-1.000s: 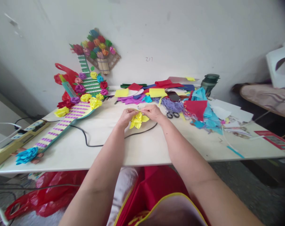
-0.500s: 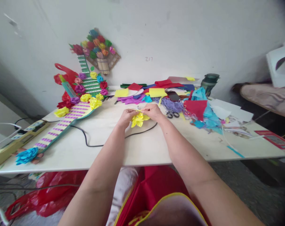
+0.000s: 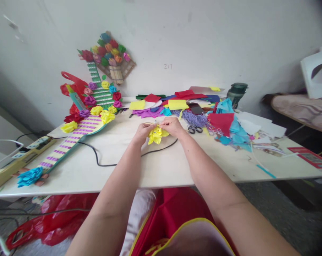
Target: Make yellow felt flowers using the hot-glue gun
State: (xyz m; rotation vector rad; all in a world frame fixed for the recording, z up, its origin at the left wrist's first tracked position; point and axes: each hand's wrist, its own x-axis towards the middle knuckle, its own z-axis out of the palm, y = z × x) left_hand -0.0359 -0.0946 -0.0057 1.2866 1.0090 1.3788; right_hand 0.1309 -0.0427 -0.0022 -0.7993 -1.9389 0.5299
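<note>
A yellow paper flower (image 3: pixel 156 135) with crinkled petals is held between my two hands over the middle of the table. My left hand (image 3: pixel 143 133) is closed on its left side. My right hand (image 3: pixel 172 126) pinches its upper right part, close to the left fingertips. The petals hang toward me, below the fingers. What the fingertips grip at the top of the flower is partly hidden. A black cable (image 3: pixel 161 149) runs across the table just beneath the flower.
Black scissors (image 3: pixel 195 129) lie right of my hands, beside purple string (image 3: pixel 192 119). Coloured paper sheets (image 3: pixel 178 104) are stacked behind. Left stands a guitar-shaped decoration (image 3: pixel 72 137) with paper flowers. A dark green bottle (image 3: pixel 236 93) is at the back right, a power strip (image 3: pixel 23 160) at the left edge.
My fingers have shifted slightly at the top of the flower, and the yellow strip between them shows less. The flower stays in the same place.
</note>
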